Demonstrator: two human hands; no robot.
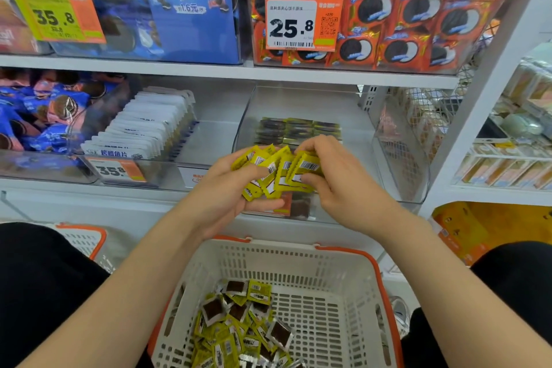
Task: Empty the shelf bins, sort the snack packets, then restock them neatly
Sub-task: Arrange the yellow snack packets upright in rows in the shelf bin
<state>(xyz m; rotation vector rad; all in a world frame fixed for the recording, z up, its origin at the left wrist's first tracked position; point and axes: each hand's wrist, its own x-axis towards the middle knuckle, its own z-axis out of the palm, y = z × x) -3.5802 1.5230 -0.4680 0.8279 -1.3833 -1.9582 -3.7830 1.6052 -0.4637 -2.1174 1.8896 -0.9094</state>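
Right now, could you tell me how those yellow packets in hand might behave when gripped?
Likely light: the left hand and right hand hold several yellow packets at once. Their glossy, flat wrappers fan apart, so they may slip sideways.

White shop shelves [209, 70], wire mesh panel [424, 110], bright even light

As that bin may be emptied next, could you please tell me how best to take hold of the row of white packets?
Probably clamp the white packets from both ends of the row, reaching in from above: they stand on edge, packed tightly, and the clear bin walls off front and sides.
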